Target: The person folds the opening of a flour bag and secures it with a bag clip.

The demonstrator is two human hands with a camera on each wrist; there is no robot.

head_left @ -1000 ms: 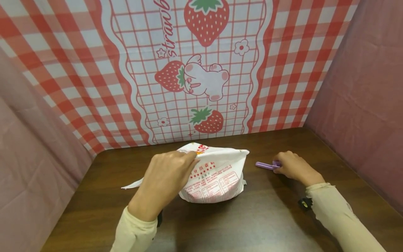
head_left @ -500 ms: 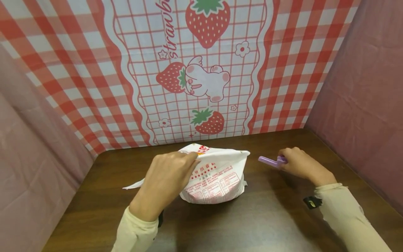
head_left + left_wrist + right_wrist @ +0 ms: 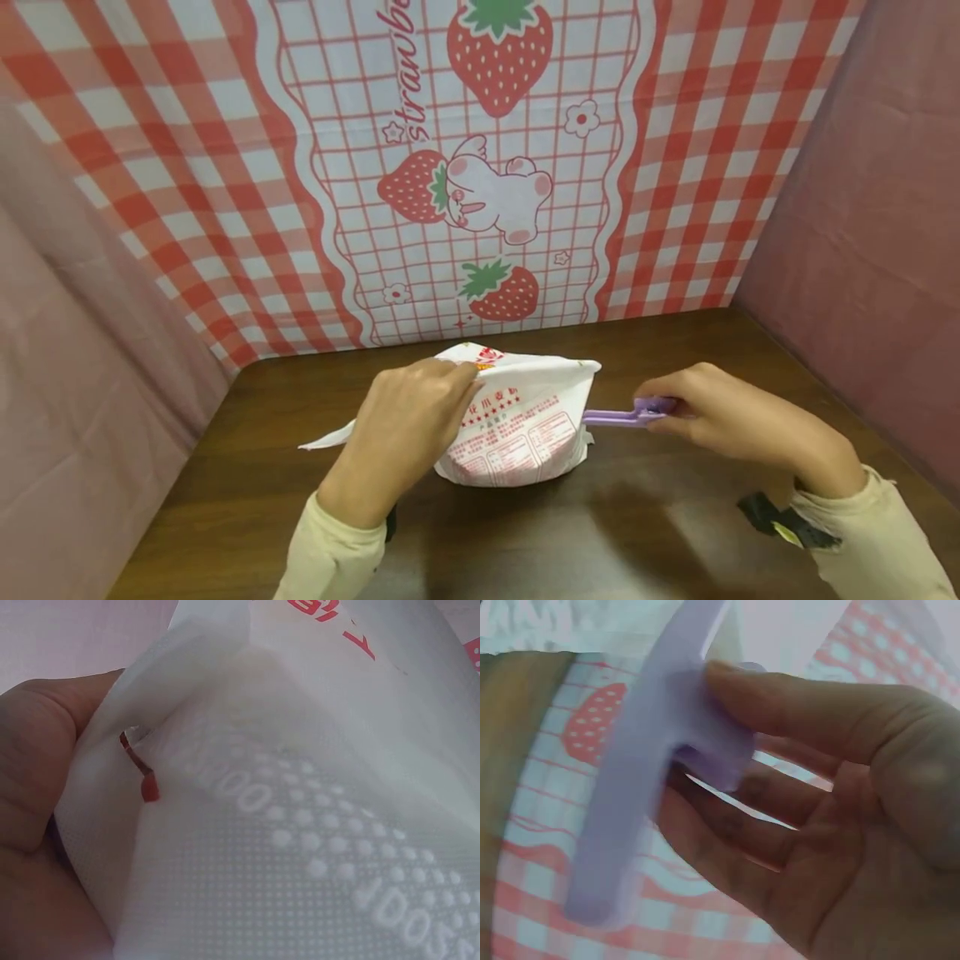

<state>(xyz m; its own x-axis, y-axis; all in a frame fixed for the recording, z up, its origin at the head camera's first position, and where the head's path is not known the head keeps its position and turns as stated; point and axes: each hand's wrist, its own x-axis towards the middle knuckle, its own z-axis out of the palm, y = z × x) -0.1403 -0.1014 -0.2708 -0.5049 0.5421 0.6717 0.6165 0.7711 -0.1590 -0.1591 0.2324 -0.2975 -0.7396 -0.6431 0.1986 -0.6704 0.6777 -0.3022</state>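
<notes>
Partly hidden, the left hand (image 3: 408, 421) grips the top left of the white bag (image 3: 517, 437), its fingertips lost in the fold; the left wrist view shows a small red strip (image 3: 149, 786) there, its nature unclear. The right hand (image 3: 735, 417) pinches the purple clip (image 3: 615, 418) between thumb and fingers. The clip's far end vanishes at the bag's right edge, and whether they touch I cannot tell; the right wrist view blurs it and crops its top. The bag sits mid-table, with wood showing behind it up to the cloth (image 3: 498, 200) and stretching in front of it; the table's (image 3: 525, 550) near edge is out of frame. Half a second ago a gap separated clip and bag; the left hand's grip looks unchanged.
</notes>
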